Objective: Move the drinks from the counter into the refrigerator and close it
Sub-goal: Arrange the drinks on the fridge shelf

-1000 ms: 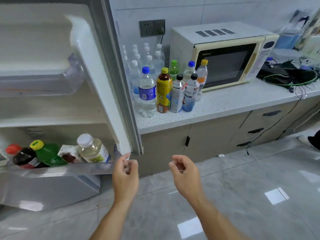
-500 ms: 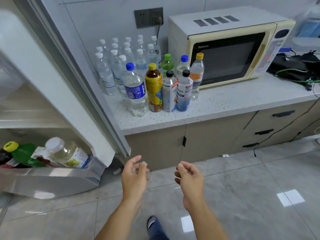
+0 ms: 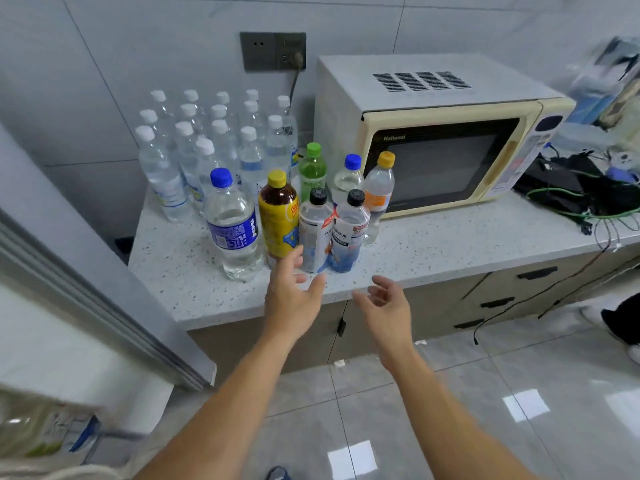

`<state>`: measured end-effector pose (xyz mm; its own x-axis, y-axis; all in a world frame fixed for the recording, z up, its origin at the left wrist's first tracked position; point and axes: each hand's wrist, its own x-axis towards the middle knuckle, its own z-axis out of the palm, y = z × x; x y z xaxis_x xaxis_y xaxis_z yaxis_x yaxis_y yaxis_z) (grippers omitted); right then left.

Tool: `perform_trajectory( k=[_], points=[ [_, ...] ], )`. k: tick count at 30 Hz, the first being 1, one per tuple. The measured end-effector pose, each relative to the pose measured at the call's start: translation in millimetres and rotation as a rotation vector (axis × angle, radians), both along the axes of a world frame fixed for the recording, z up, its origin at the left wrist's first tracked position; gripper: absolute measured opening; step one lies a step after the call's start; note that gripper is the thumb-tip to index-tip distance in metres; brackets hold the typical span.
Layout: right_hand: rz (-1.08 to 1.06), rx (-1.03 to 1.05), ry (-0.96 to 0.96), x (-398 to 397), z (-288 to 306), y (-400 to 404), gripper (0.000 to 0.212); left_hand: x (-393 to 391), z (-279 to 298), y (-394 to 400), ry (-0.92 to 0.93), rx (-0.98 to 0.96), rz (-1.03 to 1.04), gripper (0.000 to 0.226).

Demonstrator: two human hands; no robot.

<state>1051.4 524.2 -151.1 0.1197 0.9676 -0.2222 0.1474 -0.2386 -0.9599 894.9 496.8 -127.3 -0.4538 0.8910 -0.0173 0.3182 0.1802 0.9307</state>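
Speckled white counter (image 3: 433, 244), cluster of drink bottles (image 3: 277, 216) standing upright, cream microwave (image 3: 440, 133) beside them, tangled cables (image 3: 581, 192) at right

On the counter (image 3: 433, 244), the drinks (image 3: 311, 209) stand near its front edge, left of the microwave (image 3: 433, 133). Water bottles (image 3: 214, 140) fill the back left corner behind them. Cables (image 3: 588, 192) lie right of the microwave.

Drinks all upright, capped, on counter (image 3: 450, 244), just beyond both hands. Front row, nearest: clear bottle with blue cap and blue label (image 3: 232, 223) left of left hand (image 3: 294, 299); yellow-label tea bottle with yellow cap (image 3: 278, 218) just past its fingertips; two black-capped white-label bottles (image 3: 317, 230) (image 3: 349, 233) between the hands' lines. Behind: green-cap bottle (image 3: 312, 169), blue-cap clear bottle (image 3: 348, 176), orange-cap bottle (image 3: 379, 188). White-capped water bottles (image 3: 194, 150) clustered far left-back. Right hand (image 3: 388, 306) short of counter edge. Refrigerator door (image 3: 86, 306) open, left of left arm.
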Motion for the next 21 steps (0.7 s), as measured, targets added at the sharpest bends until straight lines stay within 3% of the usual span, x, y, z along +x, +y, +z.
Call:
perform_trajectory(
  k=[6,12,16,21],
  points=[
    [0.121,0.142,-0.171,-2,8,65,0.070,-11,29,54,0.248,0.088,-0.057,0.079],
    [0.267,0.218,-0.174,-14,9,121,0.077,-14,47,101,0.495,-0.049,-0.065,0.075],
    [0.356,0.259,-0.093,-21,3,143,0.070,-12,54,121,0.519,-0.136,-0.055,0.065],
    [0.399,0.238,-0.077,-18,-6,154,0.070,-5,57,132,0.518,-0.132,0.082,0.028]
  ],
)
